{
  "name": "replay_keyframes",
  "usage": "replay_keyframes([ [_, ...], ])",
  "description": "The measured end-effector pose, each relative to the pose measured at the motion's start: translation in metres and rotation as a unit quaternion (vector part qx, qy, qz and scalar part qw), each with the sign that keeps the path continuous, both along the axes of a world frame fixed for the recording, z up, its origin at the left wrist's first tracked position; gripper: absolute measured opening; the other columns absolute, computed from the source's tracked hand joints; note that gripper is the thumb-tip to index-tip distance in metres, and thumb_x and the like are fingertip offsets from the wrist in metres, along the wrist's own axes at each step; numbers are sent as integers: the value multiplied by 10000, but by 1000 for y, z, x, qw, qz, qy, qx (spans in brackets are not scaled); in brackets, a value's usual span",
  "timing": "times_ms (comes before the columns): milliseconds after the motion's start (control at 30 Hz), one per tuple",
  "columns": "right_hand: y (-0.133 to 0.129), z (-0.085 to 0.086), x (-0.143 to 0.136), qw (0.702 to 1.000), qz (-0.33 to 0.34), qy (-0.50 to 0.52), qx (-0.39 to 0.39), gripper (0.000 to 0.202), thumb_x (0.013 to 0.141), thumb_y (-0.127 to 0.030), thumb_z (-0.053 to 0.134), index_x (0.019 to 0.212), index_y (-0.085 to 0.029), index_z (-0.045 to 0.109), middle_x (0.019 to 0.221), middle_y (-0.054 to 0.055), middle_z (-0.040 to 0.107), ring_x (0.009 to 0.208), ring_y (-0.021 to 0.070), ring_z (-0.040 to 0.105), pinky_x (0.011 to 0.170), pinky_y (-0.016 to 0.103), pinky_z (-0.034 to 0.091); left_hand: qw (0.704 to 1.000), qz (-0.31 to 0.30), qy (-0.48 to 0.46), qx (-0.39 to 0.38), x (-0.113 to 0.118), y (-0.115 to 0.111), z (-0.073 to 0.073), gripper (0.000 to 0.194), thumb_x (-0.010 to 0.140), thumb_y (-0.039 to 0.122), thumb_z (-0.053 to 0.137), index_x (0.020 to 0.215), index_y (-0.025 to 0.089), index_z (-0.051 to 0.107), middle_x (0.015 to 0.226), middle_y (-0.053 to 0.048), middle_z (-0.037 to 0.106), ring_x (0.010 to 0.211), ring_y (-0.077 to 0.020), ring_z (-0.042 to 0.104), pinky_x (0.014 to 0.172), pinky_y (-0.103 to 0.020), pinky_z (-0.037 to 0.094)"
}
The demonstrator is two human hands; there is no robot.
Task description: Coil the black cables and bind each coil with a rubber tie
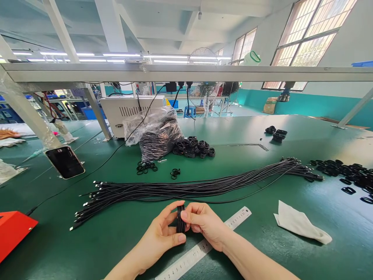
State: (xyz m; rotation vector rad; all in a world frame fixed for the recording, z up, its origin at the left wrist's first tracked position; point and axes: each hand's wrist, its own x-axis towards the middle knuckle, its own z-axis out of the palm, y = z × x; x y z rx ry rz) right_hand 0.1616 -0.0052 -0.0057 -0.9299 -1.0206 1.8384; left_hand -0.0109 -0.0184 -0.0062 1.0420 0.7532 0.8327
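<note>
A short stack of black oval rings (180, 219) is held upright between my two hands, above the green bench. My left hand (161, 229) grips it at top and bottom between fingers and thumb. My right hand (202, 223) is closed against the right side of the stack, its thumb pressing on the rings. Under my right wrist a steel ruler (189, 258) lies slantwise on the bench. Just beyond my hands stretches a long bundle of black cables (186, 190) with metal plugs at the ends.
Farther back are stacked black rings (194, 147) beside a plastic bag (159, 136). Loose rings (349, 175) spread at the right, near a white cloth (303, 225). A phone (65, 162) leans on a post at the left; a red box (14, 233) sits nearer. A metal rail (186, 73) crosses overhead.
</note>
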Motion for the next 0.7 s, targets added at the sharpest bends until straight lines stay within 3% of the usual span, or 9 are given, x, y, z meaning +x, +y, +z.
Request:
replay_keyframes([
  [267, -1, 0, -2, 997, -41, -66, 28, 420, 666, -522, 782, 619, -168, 559, 555, -21, 585, 435, 57, 363, 463, 238, 205, 1000, -17, 12, 18, -2, -3, 8, 644, 741, 195, 774, 1303, 326, 485, 1234, -56, 588, 728, -89, 592, 830, -327, 488],
  [500, -4, 2, -4, 991, -59, -97, 77, 436, 682, -547, 753, 604, -179, 531, 552, -30, 552, 485, 86, 425, 502, 240, 303, 1000, -21, 7, 17, -3, -2, 7, 600, 758, 160, 754, 1270, 325, 488, 1173, -33, 590, 736, -84, 602, 845, -341, 496],
  [600, -3, -1, -4, 991, -50, -86, 89, 443, 665, -552, 762, 615, -187, 515, 561, -35, 526, 544, 118, 482, 558, 260, 382, 1000, -13, 8, 18, -3, -1, 5, 612, 749, 154, 759, 1266, 317, 476, 1101, -31, 606, 754, -107, 628, 809, -331, 507],
  [700, -2, -2, -4, 995, -31, -57, 81, 460, 662, -537, 772, 611, -194, 471, 561, -54, 463, 548, 107, 442, 544, 248, 384, 1000, -16, 10, 16, -2, -1, 2, 620, 742, 172, 765, 1262, 317, 460, 1053, -35, 609, 816, -158, 659, 794, -350, 519],
])
